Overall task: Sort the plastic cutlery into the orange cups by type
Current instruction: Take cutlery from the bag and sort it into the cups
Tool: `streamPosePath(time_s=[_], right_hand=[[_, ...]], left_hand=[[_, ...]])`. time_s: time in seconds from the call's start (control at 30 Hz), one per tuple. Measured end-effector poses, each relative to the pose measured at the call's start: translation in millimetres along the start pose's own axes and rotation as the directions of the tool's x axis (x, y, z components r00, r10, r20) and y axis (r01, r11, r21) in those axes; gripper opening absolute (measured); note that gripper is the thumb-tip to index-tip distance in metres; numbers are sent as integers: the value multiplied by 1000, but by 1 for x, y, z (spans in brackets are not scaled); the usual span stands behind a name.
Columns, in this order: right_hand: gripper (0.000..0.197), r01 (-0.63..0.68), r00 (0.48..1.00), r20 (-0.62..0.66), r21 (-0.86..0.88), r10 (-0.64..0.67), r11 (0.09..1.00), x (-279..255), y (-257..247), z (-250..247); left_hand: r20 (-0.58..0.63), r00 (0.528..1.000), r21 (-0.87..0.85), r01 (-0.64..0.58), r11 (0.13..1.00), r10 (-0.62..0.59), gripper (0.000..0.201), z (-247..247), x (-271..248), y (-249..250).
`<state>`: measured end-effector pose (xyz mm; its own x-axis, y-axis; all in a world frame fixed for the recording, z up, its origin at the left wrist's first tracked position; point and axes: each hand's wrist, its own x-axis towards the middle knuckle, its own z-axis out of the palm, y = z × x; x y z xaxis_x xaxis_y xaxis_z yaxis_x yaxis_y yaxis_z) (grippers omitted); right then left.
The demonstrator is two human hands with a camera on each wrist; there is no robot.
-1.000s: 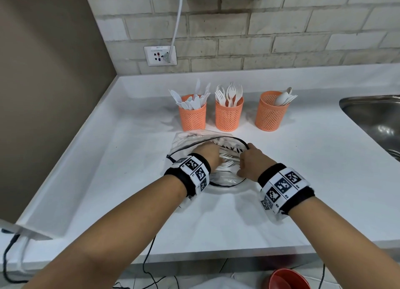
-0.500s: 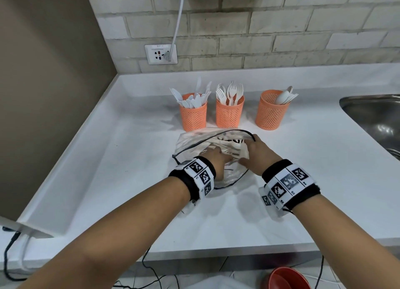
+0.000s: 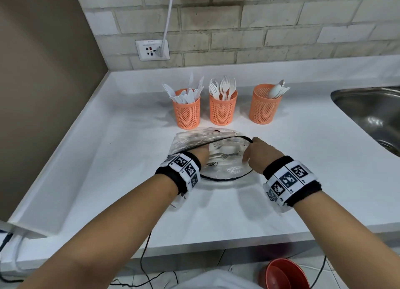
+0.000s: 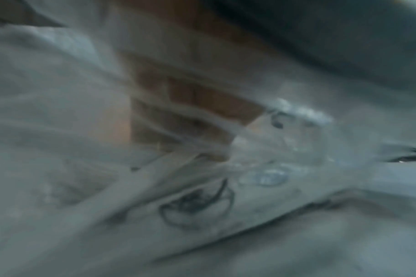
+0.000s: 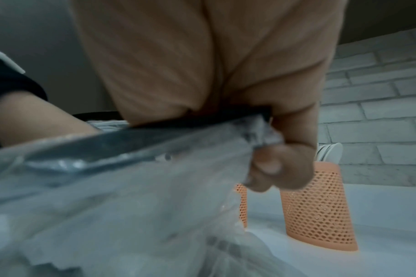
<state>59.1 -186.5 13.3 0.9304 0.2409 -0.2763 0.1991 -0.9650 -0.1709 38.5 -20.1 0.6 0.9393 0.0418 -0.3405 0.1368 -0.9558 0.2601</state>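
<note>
Three orange mesh cups stand in a row at the back: the left cup (image 3: 187,110) has knives, the middle cup (image 3: 223,109) forks, the right cup (image 3: 263,107) (image 5: 318,206) spoons. In front lies a clear plastic bag (image 3: 220,169) (image 5: 131,187) with a black rim and white cutlery (image 3: 227,156) (image 4: 143,178) inside. My left hand (image 3: 202,153) (image 4: 178,112) reaches into the bag's mouth; the blurred left wrist view does not show whether it holds anything. My right hand (image 3: 252,146) (image 5: 266,153) pinches the bag's rim and holds it up.
A steel sink (image 3: 372,115) is set into the white counter (image 3: 108,169) at the right. A side wall bounds the counter on the left, with a socket and cord (image 3: 152,50) behind. A red bowl (image 3: 283,275) sits on the floor below.
My right hand has shifted to the bag's right rim and lifted it, so the mouth gapes wider. My left hand has gone deeper into the bag.
</note>
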Motion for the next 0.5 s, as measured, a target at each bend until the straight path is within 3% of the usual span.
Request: streamPosePath(time_s=[0.17,0.3,0.43,0.5], right_hand=[[24,41,999,13,-28,-40,999,5,-7,6],[21,67,997,25,-52,-66,996,10,-6,10],[15,76,997,32,-40,-74,996,13,-3,15],[22,72,997,35,-27,-71,997,13,-3,17]], left_hand=[[-69,992,-124,97,988,-106,39,-7,0,-3],[-114,987,-221,90,971,-118,31,0,5,-5],[-178,984,-147,-37,988,10,12,2,3,3],[-125,985,-74,-132,989,122,18,5,-1,10]])
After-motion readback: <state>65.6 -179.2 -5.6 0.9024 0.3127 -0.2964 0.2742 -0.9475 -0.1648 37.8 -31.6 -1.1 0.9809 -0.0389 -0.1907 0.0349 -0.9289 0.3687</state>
